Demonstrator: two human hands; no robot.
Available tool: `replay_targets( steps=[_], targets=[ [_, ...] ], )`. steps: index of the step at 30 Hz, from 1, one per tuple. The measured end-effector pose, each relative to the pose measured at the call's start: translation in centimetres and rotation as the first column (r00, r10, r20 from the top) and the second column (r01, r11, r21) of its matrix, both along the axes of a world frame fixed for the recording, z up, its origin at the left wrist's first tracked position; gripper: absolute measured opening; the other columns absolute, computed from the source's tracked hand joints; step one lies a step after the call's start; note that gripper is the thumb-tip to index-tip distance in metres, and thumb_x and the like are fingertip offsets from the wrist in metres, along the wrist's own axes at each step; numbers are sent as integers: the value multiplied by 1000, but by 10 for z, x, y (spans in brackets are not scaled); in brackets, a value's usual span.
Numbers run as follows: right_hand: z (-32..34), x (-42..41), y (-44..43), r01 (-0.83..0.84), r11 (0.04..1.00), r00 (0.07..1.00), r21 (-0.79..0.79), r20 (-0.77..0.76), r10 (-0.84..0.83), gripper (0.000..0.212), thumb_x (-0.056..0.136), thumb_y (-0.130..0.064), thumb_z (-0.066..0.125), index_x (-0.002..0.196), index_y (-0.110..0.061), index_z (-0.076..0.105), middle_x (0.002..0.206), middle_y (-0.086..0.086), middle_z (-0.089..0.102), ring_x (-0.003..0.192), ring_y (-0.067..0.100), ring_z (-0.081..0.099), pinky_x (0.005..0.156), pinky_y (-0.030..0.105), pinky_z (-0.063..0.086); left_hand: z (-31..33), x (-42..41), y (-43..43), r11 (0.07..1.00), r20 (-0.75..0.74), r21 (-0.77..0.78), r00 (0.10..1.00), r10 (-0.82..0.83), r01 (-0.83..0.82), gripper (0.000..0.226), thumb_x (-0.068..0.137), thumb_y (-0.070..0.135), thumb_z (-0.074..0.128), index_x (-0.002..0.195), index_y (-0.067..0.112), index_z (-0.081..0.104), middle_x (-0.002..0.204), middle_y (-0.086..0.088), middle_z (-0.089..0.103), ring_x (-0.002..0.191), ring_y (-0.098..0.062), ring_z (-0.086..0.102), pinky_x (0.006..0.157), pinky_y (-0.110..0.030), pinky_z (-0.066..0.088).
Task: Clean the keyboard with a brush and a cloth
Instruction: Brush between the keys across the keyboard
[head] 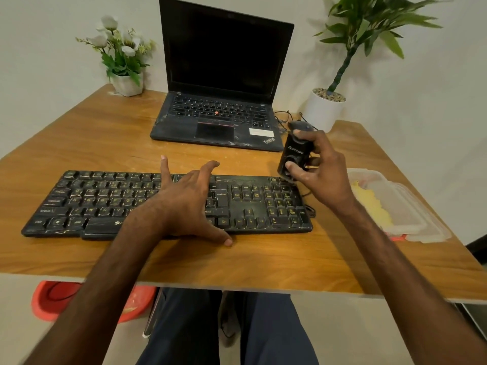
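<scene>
Curled round a small black case (293,156), the right hand (320,169) holds it up with the thumb on its front face and the fingertips over its top. No bristles show, so I cannot tell whether this is the brush itself or only its housing. The case hangs just above the far right corner of the keyboard (92,201), whose long axis runs left to right, parallel to the near edge of the table (79,143). The left hand (184,204) is spread over the keyboard's middle, grasping nothing, with its fingers reaching past the far row and its thumb tip down on the table just before the near edge; it looks set to steady the board. Dust and pale streaks lie across the keys, so cleaning seems barely begun. From the grip the keys lie down and to the left, and the right hand is much the nearer to the number-pad end. The yellow cloth (374,206) sits in a clear tub (419,219) at the table's right edge, just outside the right wrist. A mouse (299,125) and an open laptop (224,75) lie beyond, toward the far edge.
</scene>
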State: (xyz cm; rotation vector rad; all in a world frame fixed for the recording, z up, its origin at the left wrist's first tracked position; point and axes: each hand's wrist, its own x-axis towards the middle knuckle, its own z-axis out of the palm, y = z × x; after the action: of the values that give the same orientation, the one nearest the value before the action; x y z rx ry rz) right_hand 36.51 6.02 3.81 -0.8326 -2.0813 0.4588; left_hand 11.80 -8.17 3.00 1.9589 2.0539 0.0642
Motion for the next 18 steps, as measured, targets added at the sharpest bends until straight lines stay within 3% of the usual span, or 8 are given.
replay_targets(
  steps=[3,7,10,14,18],
  targets=[
    [-9,-3,-9,-63,997,998,-42,20,64,55,84,-12,76,131,-24,49,116,-6,59,100,6,65,70,16,57,1,0,-1,1000,14,4,1000,2,-2,151,51,90,67,154,25,-23,167,-7,15,155,-21,8,107,-65,-30],
    [0,-2,-3,58,997,998,49,8,-59,54,84,-14,75,132,-17,49,119,-7,56,103,10,63,72,20,59,1,0,-3,1000,40,15,999,11,-12,151,50,89,68,154,26,-22,167,-8,18,155,-21,9,108,-64,-30],
    [7,-32,-16,-37,999,998,6,-51,37,57,84,-13,75,134,-18,48,123,-5,53,105,8,61,75,20,59,3,0,-3,1000,68,18,998,10,-11,153,46,89,68,153,28,-24,167,-8,18,155,-21,9,108,-64,-31],
    [-3,-88,-32,-189,981,982,-38,-5,189,57,84,-14,75,134,-17,48,127,5,56,105,8,60,74,15,57,5,-2,-3,1000,78,14,997,13,-14,157,44,90,68,152,28,-27,168,-9,12,155,-21,3,106,-64,-33],
    [-8,-99,-28,-198,980,979,-16,36,199,57,84,-13,74,134,-17,47,124,6,59,102,7,60,74,17,57,9,-3,-2,1000,78,-20,997,21,-20,160,39,91,65,152,26,-27,167,-10,17,155,-22,7,106,-64,-32]
  ],
)
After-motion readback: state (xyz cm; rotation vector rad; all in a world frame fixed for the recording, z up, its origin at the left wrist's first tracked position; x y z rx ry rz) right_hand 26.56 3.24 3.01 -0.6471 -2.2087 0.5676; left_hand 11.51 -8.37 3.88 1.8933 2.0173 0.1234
